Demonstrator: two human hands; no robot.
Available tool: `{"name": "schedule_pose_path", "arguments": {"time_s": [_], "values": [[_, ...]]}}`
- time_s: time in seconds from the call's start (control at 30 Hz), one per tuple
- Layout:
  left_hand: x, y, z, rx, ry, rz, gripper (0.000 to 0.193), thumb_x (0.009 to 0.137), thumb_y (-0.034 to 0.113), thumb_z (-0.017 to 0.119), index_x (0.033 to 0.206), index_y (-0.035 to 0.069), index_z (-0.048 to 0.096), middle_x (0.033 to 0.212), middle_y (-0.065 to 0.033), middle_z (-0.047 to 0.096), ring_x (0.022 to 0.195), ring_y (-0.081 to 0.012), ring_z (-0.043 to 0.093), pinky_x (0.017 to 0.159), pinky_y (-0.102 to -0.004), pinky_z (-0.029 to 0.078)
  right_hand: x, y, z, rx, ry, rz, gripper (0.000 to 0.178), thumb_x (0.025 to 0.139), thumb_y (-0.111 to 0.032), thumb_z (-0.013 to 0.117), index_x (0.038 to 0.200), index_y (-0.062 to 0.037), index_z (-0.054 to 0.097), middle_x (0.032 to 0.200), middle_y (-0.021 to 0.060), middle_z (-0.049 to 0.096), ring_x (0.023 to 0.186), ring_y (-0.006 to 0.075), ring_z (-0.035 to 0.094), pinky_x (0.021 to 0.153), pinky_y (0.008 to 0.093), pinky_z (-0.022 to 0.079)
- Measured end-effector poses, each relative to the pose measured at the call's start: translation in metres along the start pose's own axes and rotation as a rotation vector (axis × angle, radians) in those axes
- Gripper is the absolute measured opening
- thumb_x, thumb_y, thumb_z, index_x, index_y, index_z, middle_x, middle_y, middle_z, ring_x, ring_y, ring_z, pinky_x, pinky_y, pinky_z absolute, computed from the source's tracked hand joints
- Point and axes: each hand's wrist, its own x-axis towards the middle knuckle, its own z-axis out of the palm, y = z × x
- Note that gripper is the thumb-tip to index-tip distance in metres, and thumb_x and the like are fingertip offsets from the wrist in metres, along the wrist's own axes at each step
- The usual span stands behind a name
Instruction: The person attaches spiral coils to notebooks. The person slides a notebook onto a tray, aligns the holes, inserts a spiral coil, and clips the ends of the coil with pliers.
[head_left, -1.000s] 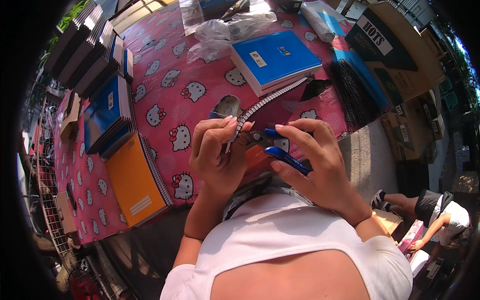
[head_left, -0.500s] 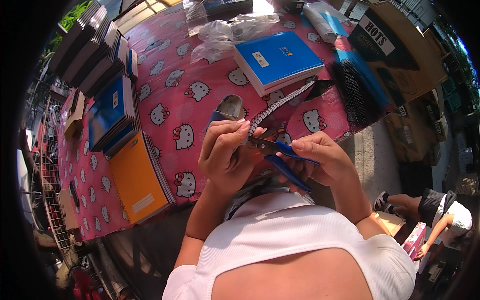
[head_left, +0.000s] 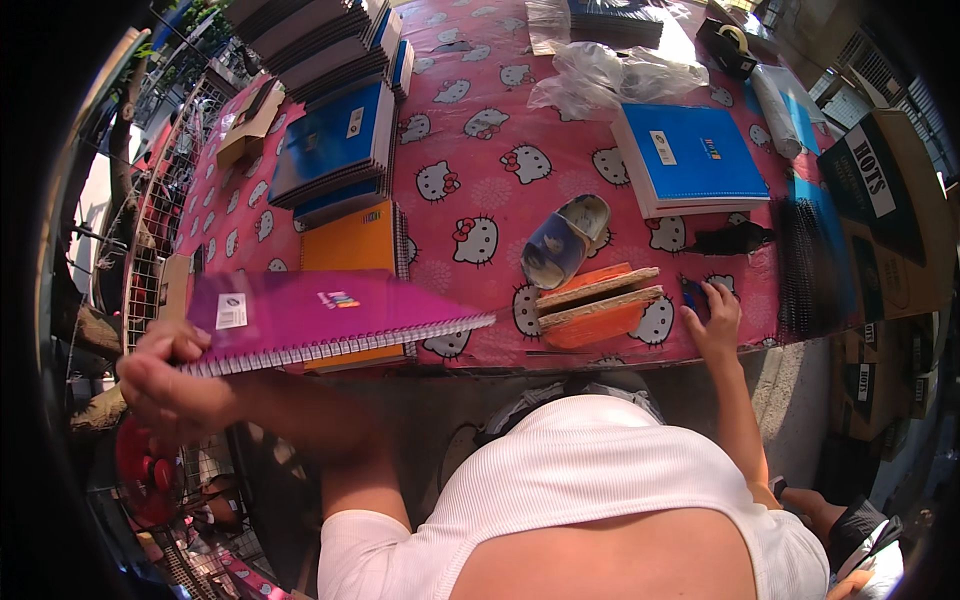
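Observation:
At the left, a purple spiral notebook (head_left: 300, 310) is tilted in the grip of my left hand (head_left: 175, 380), which pinches one corner by the white coil. It hangs partly over an orange spiral notebook (head_left: 345, 238) on the table. My right hand (head_left: 714, 318) rests low on the table's right side with fingers apart. Beside its fingertips lies a small dark blue tool (head_left: 692, 292), apparently the blue-handled cutters, partly hidden. Left of that hand are orange blocks (head_left: 600, 305) with rough tan edges, and a blue slipper-shaped thing (head_left: 562, 245) lies behind them.
Blue notebooks (head_left: 690, 155) are stacked at the back right, near black spiral coils (head_left: 797, 265) and a cardboard box (head_left: 885, 215). More notebook stacks (head_left: 335, 140) stand at the back left. Crumpled clear plastic (head_left: 610, 80) and a tape dispenser (head_left: 728, 50) lie at the back.
My hands have parted. The left now holds the purple notebook at the left instead of a coiled edge in the middle; the right has lowered the cutters to the table. The view has shifted left.

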Motion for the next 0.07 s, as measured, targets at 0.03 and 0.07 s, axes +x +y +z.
{"name": "schedule_pose_path", "arguments": {"time_s": [0.03, 0.07], "values": [[0.004, -0.018, -0.002, 0.008, -0.159, 0.074, 0.034, 0.093, 0.019, 0.052, 0.066, -0.001, 0.048, 0.054, -0.0085, 0.044, 0.046, -0.016, 0.042, 0.047, -0.0256, 0.038, 0.004, -0.001, 0.002, 0.018, 0.032, -0.002, 0.055, 0.076, -0.033, 0.075, 0.123, -0.0084, 0.057, 0.131, 0.0158, 0.049, 0.122, 0.0351, 0.045, 0.104, 0.0507, 0.032], [0.001, -0.031, 0.008, 0.086, -0.29, 0.036, 0.028, 0.09, 0.02, 0.062, 0.073, -0.001, 0.056, 0.059, -0.0133, 0.052, 0.046, -0.0166, 0.045, 0.046, -0.0257, 0.038, 0.007, 0.002, 0.001, 0.033, 0.065, 0.006, 0.057, 0.077, -0.033, 0.075, 0.126, -0.0118, 0.055, 0.135, 0.0153, 0.047, 0.121, 0.0359, 0.045, 0.103, 0.0526, 0.032]]}}
